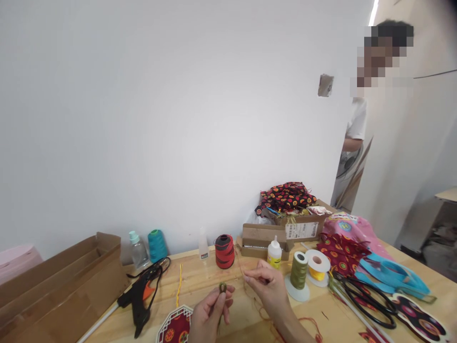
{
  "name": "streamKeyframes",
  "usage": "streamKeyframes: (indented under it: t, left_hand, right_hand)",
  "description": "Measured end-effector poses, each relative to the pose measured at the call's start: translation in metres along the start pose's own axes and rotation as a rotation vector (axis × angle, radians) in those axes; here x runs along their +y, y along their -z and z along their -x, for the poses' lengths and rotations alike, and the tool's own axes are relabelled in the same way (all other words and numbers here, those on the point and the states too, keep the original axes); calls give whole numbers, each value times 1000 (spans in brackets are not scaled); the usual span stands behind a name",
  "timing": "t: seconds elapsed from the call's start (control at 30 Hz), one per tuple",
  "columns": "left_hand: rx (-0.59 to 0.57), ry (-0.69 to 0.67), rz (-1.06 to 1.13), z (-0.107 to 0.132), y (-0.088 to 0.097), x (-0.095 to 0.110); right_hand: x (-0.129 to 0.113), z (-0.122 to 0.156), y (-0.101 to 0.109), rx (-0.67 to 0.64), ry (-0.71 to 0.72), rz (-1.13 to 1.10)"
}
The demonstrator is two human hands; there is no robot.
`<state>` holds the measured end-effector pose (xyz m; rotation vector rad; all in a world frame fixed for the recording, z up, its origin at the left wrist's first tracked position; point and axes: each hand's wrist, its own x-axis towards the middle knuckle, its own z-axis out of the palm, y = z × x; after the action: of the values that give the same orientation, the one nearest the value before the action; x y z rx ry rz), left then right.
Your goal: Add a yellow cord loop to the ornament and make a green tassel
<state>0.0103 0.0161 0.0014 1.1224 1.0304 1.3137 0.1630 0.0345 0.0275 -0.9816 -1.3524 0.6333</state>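
Observation:
My left hand (207, 314) is closed, pinching a small looped bundle of green thread (223, 287) between thumb and fingers. The loop stands up above the thumb and strands hang below. To its right, my right hand (271, 288) pinches a thin reddish thread (240, 263) at the fingertips. Loose red thread (313, 321) trails on the table beneath the right wrist. An octagonal white-framed piece with red patterned fabric (174, 326) lies beside my left hand. Closest beyond my right hand stands a glue bottle (274, 252) with a yellow label.
On the left are a cardboard box (64, 286), a black glue gun (137, 300) and a teal spool (157, 245). A red-black spool (224, 251) stands behind. Right: a green spool (299, 270), black scissors (369, 301) and blue ribbon (396, 274). A person (357, 119) stands in the doorway.

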Motion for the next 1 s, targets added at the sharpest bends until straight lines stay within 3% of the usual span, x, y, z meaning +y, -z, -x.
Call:
streamKeyframes:
  t: [0.27,0.53,0.7,0.87,1.0]
  left_hand:
    - [-14,-6,-6,1,0,4]
    - [-65,-16,-19,2,1,1]
    - [-6,-56,8,0,0,-4]
    - [-94,-30,-33,1,2,1]
    - [-88,-24,-33,3,2,2]
  right_hand:
    - [6,-1,-1,16,-8,-22]
    - [3,4,-5,-151,98,61]
    - [-4,3,-11,-193,84,35]
    - [1,5,-12,-91,71,-42]
    - [10,6,-8,0,102,-23]
